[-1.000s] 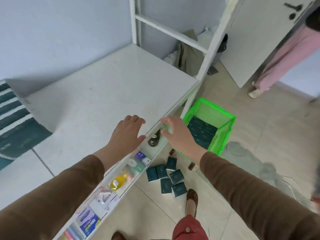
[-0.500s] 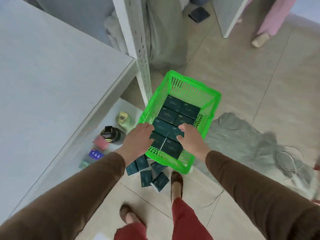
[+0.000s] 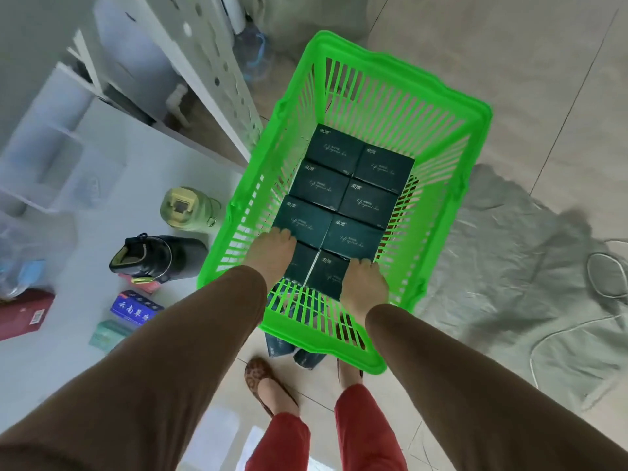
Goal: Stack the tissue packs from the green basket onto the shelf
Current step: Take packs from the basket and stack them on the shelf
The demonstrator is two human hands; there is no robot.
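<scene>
The green basket [image 3: 445, 107] stands on the floor below me and holds several dark green tissue packs [image 3: 367, 202] laid flat in two columns. Both my hands are inside its near end. My left hand [image 3: 272, 254] presses on the left side of the nearest pair of packs [image 3: 321, 271], and my right hand [image 3: 363, 285] presses on the right side, so the pair is clasped between them. More dark packs [image 3: 306, 356] lie on the floor, partly hidden under the basket's near rim. The white lower shelf [image 3: 112, 185] is to the left.
On the lower shelf stand a pale green bottle [image 3: 185, 209], a black flask [image 3: 159, 254], a blue box [image 3: 134, 307] and a red box [image 3: 23, 312]. A perforated white upright [image 3: 217, 79] rises beside the basket. A grey cloth [image 3: 509, 266] and a cable [image 3: 608, 273] lie right.
My hands left the shelf edge and went down into the basket, settling on either side of the nearest packs. The view dropped closer to the basket.
</scene>
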